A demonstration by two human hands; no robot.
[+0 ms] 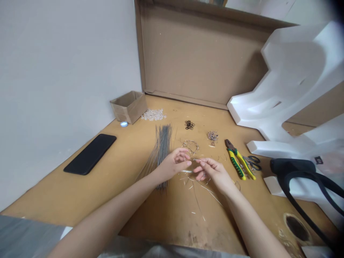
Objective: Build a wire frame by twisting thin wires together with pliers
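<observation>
In the middle of the table, my right hand (pixel 211 172) pinches a thin silvery wire (pixel 195 159) between thumb and fingertips. My left hand (pixel 176 164) faces it with curled fingers, its thumb and fingertips closing at the wire's other end; the exact contact is too small to see clearly. Under the left wrist lies a bundle of straight grey wires (pixel 163 139). Just beyond the hands is a ring of bent wire (pixel 191 145). Loose wire offcuts (pixel 199 202) are scattered beneath and in front of the hands.
Right of the hands lie yellow-green pliers (pixel 238 161) and dark-handled scissors (pixel 254 162). Farther back are black rings (pixel 189 124), a small metal heap (pixel 213 135), clear beads (pixel 154 114) and a cardboard box (pixel 129 106). A black phone (pixel 90 154) lies left; white foam (pixel 292 75) stands right.
</observation>
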